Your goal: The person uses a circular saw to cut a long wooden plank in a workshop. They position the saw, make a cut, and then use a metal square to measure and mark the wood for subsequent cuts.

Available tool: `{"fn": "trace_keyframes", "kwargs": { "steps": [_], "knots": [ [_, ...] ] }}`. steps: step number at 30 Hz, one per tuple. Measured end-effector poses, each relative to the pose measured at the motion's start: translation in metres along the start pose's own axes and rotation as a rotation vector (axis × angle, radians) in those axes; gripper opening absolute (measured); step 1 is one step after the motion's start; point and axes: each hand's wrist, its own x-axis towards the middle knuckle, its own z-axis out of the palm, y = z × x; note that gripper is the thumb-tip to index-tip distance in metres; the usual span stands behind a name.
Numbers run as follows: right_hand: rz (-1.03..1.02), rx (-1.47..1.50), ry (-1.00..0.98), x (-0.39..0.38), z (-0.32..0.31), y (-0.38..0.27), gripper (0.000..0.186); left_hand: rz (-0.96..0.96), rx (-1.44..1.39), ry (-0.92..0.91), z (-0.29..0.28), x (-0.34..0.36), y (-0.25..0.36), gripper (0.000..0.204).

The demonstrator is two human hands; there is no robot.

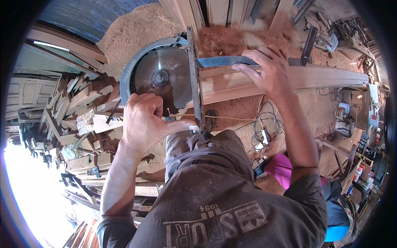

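Note:
A circular saw (161, 77) lies on its side before me, its round blade facing up and its grey guard curving around the left. Its narrow metal base plate (193, 70) shows edge-on along the blade's right side. My left hand (147, 113) is at the saw's near left, fingers curled against it and the thumb stretched to the base plate's near end. From the base plate a dark flat metal bar (221, 61) runs right to a crosspiece (309, 45), shaped like a try square. My right hand (266, 68) grips this bar from above, fingers on its far side.
A long wooden plank (322, 77) extends right beneath the bar. Sawdust (128, 35) is heaped behind the saw. Offcuts (82, 99) pile up at left. A cable (271, 120) coils on the floor near a white power strip (262, 139). Upright boards (217, 12) stand at the back.

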Motion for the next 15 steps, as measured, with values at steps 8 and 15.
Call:
{"fn": "trace_keyframes", "kwargs": {
  "steps": [8,15],
  "knots": [
    [0.034,0.023,0.049,0.0002,0.0012,-0.0006,0.04,-0.003,0.011,-0.003,0.0002,-0.0013,0.001,0.081],
    [0.031,-0.01,0.032,-0.0024,0.0019,-0.0023,0.038,-0.002,0.005,-0.015,0.0004,-0.0019,-0.0011,0.08]
  ]
}}
